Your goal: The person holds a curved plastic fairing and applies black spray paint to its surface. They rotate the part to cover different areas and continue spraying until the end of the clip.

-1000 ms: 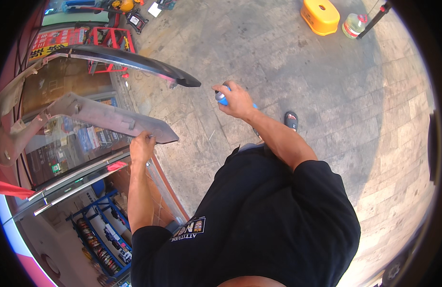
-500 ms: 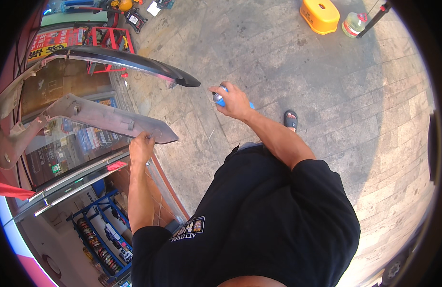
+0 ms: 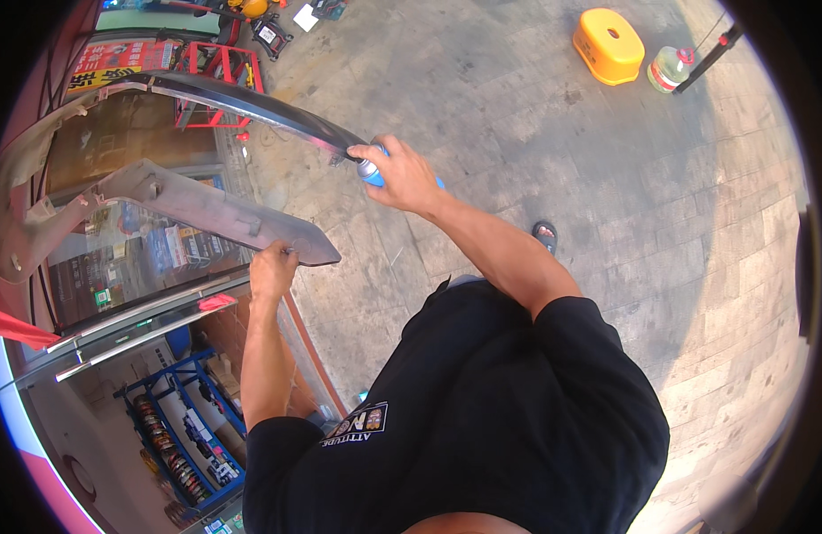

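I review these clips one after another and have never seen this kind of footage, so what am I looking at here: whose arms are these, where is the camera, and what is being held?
The picture comes from a wide fisheye camera worn on a person's head and looking down, so the round frame and bent edges are only lens effects. The black shirt at the bottom is the wearer's own, and both bare forearms rise from it.

The right hand grips a blue spray can, its nozzle close to the tip of a long dark glossy car trim panel. The left hand holds the near end of a second, dull grey panel.

Below is grey stone paving. On it stand a yellow plastic stool and a clear jug. At left is a glass shopfront with blue shelves.
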Action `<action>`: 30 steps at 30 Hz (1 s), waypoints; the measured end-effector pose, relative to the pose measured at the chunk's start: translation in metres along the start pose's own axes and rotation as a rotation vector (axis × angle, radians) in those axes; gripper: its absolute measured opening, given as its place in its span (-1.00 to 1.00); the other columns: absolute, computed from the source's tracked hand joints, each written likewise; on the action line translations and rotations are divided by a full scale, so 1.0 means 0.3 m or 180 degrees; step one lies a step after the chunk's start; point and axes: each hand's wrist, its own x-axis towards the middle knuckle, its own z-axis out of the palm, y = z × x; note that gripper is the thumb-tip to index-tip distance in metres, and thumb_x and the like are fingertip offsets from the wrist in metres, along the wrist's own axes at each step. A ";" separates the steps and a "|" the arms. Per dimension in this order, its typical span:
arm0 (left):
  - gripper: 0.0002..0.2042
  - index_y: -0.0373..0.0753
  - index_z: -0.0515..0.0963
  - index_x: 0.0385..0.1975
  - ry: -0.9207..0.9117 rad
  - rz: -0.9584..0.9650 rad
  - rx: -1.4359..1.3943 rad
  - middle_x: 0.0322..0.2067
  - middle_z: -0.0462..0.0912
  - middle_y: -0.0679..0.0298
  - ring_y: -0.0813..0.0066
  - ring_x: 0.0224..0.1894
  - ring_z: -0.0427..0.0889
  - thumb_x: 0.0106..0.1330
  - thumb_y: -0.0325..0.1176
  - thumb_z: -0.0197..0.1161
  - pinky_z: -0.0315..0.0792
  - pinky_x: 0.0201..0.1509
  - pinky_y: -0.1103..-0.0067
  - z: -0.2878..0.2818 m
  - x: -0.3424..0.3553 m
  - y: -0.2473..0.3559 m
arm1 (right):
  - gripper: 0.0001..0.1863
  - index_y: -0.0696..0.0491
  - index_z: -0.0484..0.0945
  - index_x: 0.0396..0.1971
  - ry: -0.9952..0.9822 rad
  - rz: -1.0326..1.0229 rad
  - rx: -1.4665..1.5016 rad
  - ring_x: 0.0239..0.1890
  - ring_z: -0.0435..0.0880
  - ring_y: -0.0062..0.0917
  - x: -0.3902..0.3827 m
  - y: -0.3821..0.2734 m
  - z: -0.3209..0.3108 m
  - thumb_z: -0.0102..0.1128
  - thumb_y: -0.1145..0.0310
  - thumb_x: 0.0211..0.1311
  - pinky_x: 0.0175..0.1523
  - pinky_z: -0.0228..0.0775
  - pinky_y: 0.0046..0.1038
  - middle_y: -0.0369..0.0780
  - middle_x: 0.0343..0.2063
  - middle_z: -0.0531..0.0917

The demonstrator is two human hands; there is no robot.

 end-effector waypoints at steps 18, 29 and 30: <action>-0.75 -0.24 0.69 -0.22 0.0073 -0.0032 0.0041 -0.42 0.74 0.04 0.01 -0.29 0.74 0.22 -0.23 0.39 0.59 -0.17 0.25 0.015 -0.011 -0.009 | -0.24 -0.42 0.45 0.21 -0.0147 -0.0120 -0.0140 -0.03 0.61 -0.04 0.064 0.003 -0.008 0.46 0.34 -0.10 -0.05 0.55 -0.10 -0.09 -0.01 0.51; -0.77 -0.22 0.69 -0.22 0.0036 -0.0179 0.0160 -0.39 0.75 0.04 -0.01 -0.26 0.74 0.22 -0.24 0.38 0.59 -0.13 0.22 0.029 -0.015 -0.022 | -0.33 -0.32 0.51 0.16 -0.0185 0.0285 0.0001 -0.04 0.64 -0.08 0.108 0.032 -0.026 0.39 0.38 -0.08 -0.06 0.55 -0.14 -0.12 -0.02 0.54; -0.77 -0.21 0.69 -0.22 0.0031 -0.0239 0.0169 -0.39 0.75 0.04 -0.01 -0.26 0.74 0.22 -0.24 0.38 0.59 -0.12 0.21 0.032 -0.018 -0.024 | -0.33 -0.31 0.51 0.16 -0.0211 0.0262 0.0069 -0.04 0.64 -0.08 0.111 0.034 -0.030 0.38 0.37 -0.08 -0.06 0.55 -0.14 -0.12 -0.02 0.55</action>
